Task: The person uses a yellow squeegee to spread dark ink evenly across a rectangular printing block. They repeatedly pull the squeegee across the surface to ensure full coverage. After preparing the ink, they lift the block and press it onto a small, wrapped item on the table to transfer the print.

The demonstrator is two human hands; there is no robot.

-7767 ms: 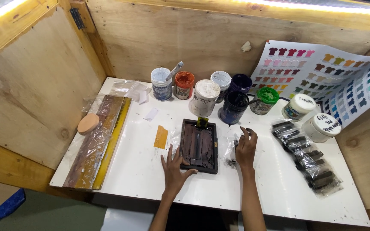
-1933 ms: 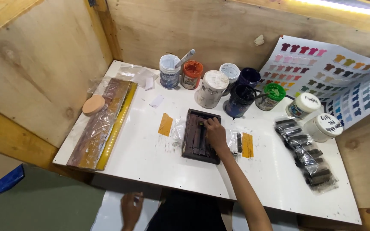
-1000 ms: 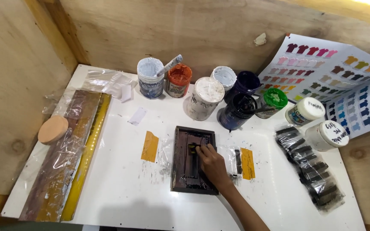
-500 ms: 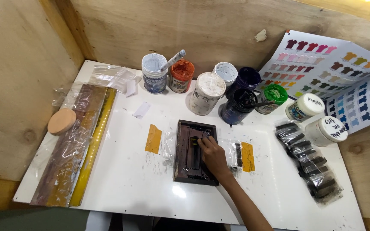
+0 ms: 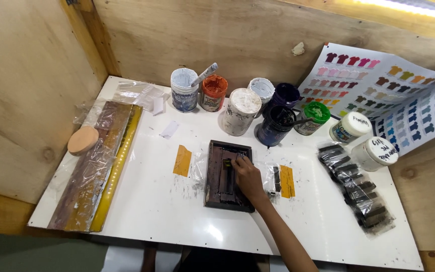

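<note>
Right hand [image 5: 248, 176] fingers pinch a small yellow-green scraper [image 5: 227, 164] inside the dark frame [image 5: 212, 176] — bare white table [image 5: 152, 201] leftward.

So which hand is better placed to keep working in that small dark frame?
Probably the right hand: it already rests inside the dark frame, pinching a small yellowish pad on its mesh. The left hand is out of view, below the white table.
</note>
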